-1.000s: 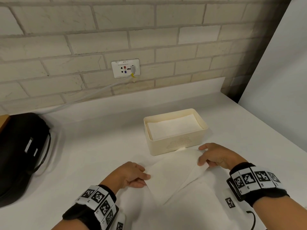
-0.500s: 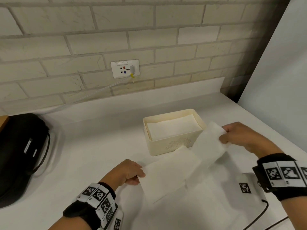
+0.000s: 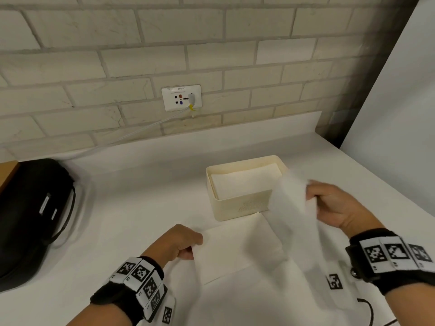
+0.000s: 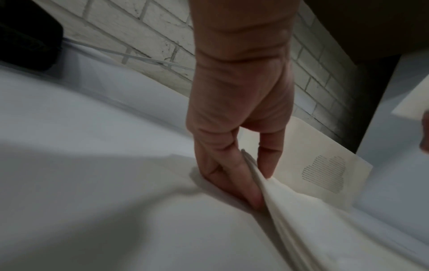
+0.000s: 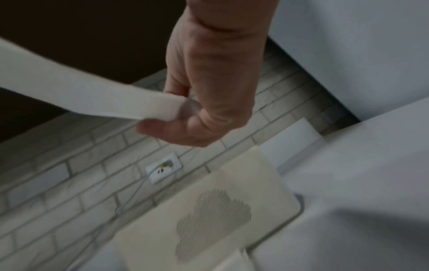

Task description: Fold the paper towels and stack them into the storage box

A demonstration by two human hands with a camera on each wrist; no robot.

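A cream storage box [image 3: 240, 205] stands on the white table with folded paper towels [image 3: 244, 184] stacked inside. In front of it lies a white paper towel [image 3: 235, 245], held at both ends. My left hand [image 3: 195, 245] pinches its left corner down near the table; the left wrist view shows thumb and fingers [image 4: 260, 187] closed on the towel's edge [image 4: 290, 210]. My right hand [image 3: 310, 194] pinches the other end and holds it lifted, blurred, beside the box's right front corner. The right wrist view shows the right hand [image 5: 171, 113] gripping the towel strip [image 5: 81, 95] above the box [image 5: 209, 210].
A black bag [image 3: 30, 215] lies at the table's left edge. A wall socket [image 3: 181, 97] with a white cable sits on the brick wall behind. A white panel [image 3: 400, 114] bounds the right side. More white sheets [image 3: 259, 297] lie under my hands, with a black cable [image 3: 367, 309] at lower right.
My right hand has raised the towel's right end off the table, up and to the right beside the box. My left hand has kept its hold on the left corner.
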